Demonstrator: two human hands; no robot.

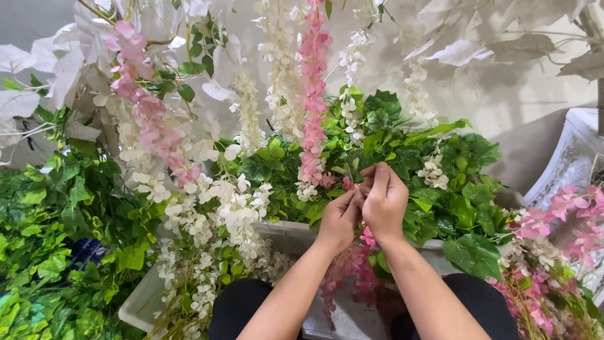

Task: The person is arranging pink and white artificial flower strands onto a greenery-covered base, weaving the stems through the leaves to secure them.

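The left hand (340,220) and the right hand (384,203) are seen pressed together at the middle of the view, fingers curled and pinched shut around the upper end of a pink flower strand (353,277), which is partly hidden between them. The strand is seen hanging down from the hands, between the forearms, in front of a white tub (284,234) whose rim is visible just left of the left hand. Green leafy vines (440,182) are heaped in and behind the tub, directly beyond the fingers. A long pink garland (313,82) is hung from above and ends just left of the fingertips, beside white flower garlands (283,69) that are also suspended from overhead. Further white blossoms (220,208) are draped over the tub's left side, and more green foliage (56,252) is massed at the far left. Pink blooms (560,220) are seen at the right edge, near a white moulded stand (579,151). Pale artificial leaves (503,38) are spread across the top right
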